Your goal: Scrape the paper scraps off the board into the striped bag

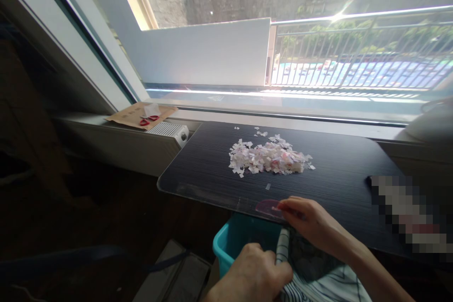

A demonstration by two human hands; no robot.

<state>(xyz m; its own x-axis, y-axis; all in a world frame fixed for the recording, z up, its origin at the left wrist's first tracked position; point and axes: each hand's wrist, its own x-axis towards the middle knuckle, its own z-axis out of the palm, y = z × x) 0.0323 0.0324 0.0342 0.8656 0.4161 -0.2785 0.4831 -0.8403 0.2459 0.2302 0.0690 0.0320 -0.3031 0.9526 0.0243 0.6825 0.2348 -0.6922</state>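
Observation:
My right hand [307, 219] is at the near edge of the dark table, with its fingers closed on a thin, see-through pink plastic piece [266, 207]. The piece has a rounded outer end and lies low against the tabletop. Below the edge, my left hand [252, 269] is closed over the near rim of a teal bin [222, 244]; its fingertips are mostly hidden. Striped cloth [282, 241] sits beside the left thumb. Farther back on the table lies a heap of small white and pinkish paper scraps [267, 156]. One small scrap [268, 186] lies between the heap and my right hand.
The dark table [198, 170] stands against a window sill. Red-handled scissors [149, 119] rest on a brown paper sheet [123, 117] at the left. A white radiator [170, 131] is beside the table. A blurred-out item [406, 212] lies at the table's right.

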